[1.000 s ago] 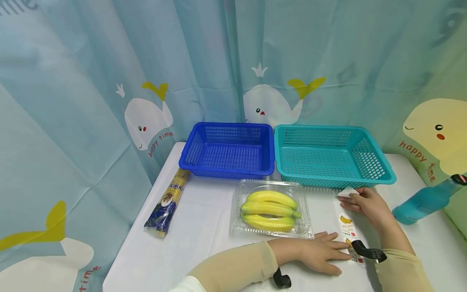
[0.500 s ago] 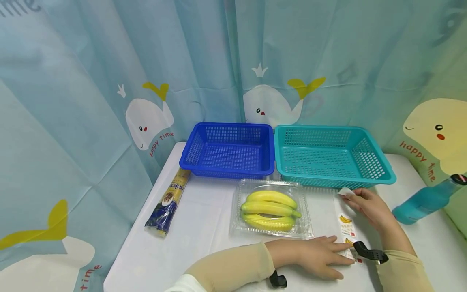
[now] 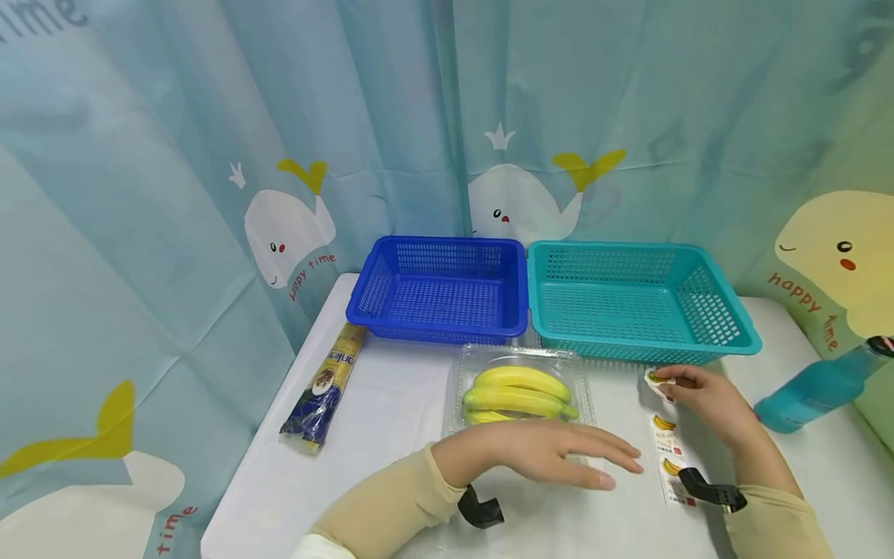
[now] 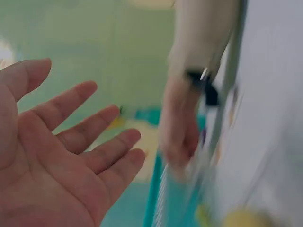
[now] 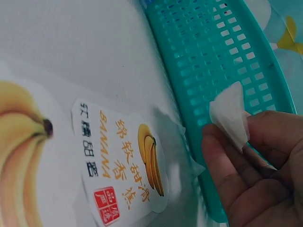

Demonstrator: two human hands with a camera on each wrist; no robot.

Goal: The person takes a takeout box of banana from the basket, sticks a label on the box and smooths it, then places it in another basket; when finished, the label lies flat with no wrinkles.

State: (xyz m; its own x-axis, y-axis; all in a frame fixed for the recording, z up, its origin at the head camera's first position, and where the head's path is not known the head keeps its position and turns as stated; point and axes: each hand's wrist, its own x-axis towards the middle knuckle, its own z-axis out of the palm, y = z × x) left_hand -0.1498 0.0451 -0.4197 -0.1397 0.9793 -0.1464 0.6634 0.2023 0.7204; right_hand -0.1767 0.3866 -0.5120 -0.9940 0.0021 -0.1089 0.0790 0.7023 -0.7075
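beige sleeves (image 3: 380, 501) cover both forearms, the left reaching in from the lower left, the right from the lower right. the left hand (image 3: 548, 454) is held out with its fingers loosely extended; the left wrist view shows a bare palm and fingers spread wide. the right hand (image 3: 708, 400) bends inward, thumb and fingertips pinching a small banana sticker (image 5: 230, 111) whose white back shows in the right wrist view. that sticker is just in front of the teal basket (image 3: 615, 310), near its lower wall. two more printed stickers (image 3: 666, 433) lie on the white table (image 3: 391, 404), left of the right forearm. yellow bananas (image 3: 517, 398) sit in a clear container (image 3: 520, 351), its near side hidden by the left arm and hand. a blue basket (image 3: 447, 299) stands directly beside the teal one, its perforated floor in view.
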